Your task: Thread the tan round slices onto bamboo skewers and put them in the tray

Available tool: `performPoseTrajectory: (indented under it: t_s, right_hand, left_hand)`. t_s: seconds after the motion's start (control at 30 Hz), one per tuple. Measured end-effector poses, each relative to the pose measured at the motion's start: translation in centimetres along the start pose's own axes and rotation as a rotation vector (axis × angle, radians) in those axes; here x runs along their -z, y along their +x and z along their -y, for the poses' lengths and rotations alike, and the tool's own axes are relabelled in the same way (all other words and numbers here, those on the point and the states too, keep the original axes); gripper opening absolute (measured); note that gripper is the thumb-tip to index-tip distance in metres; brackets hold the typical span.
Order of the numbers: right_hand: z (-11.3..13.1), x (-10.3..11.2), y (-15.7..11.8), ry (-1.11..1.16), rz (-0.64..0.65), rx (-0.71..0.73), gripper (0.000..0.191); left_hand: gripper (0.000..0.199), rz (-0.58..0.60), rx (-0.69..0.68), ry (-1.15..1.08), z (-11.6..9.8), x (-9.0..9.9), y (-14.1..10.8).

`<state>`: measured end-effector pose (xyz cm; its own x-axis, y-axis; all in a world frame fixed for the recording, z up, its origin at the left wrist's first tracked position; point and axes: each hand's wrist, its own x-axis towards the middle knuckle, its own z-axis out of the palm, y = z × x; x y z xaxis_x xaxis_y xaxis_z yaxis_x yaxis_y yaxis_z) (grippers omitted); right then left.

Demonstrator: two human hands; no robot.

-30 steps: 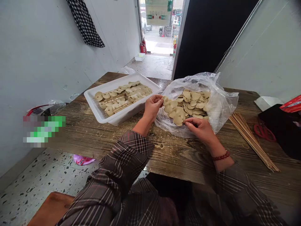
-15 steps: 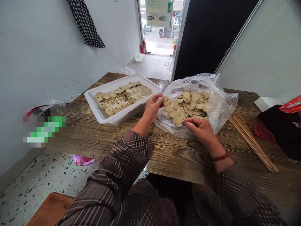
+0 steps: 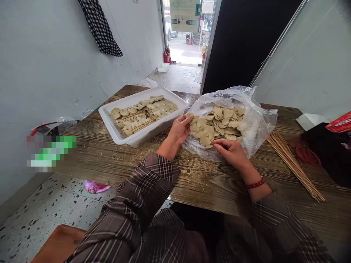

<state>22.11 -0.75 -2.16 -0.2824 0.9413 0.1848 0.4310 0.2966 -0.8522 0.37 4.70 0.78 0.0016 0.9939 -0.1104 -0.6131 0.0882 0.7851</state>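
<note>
A skewer threaded with several thin beige slices (image 3: 206, 134) is stretched between my two hands, over the near left side of an open plastic bag (image 3: 253, 126). My left hand (image 3: 179, 130) is closed on a slice at the skewer's far end, with fingers pinched. My right hand (image 3: 232, 151), a red bead bracelet on its wrist, pinches the near end of the skewer. Loose beige slices (image 3: 229, 118) are heaped inside the bag. To the left, a white tray (image 3: 116, 137) holds several filled skewers (image 3: 139, 118) lying side by side.
Bare wooden skewers (image 3: 294, 166) lie in a bundle on the wooden table (image 3: 175, 179) at the right. Beyond them are red-handled scissors (image 3: 308, 155) and a black bag (image 3: 329, 149). A brown stool (image 3: 60, 243) stands at the lower left.
My left hand has shifted slightly down, and its fingers have moved on the slices. My right hand has moved a little to the left.
</note>
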Motion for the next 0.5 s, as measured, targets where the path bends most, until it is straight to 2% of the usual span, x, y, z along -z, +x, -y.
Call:
performPoseTrajectory:
  t_s: [0.33,0.5]
  right_hand:
    - [-0.08,-0.41,0.08,-0.062,-0.064,0.056,0.028]
    - [0.4,-0.52,0.07,-0.05,-0.074,0.058,0.028]
  left_hand:
    - [0.019,-0.042,-0.034,0.107,0.72,0.09,0.36]
    - [0.019,-0.027,-0.02,0.106,0.96,0.05,0.32]
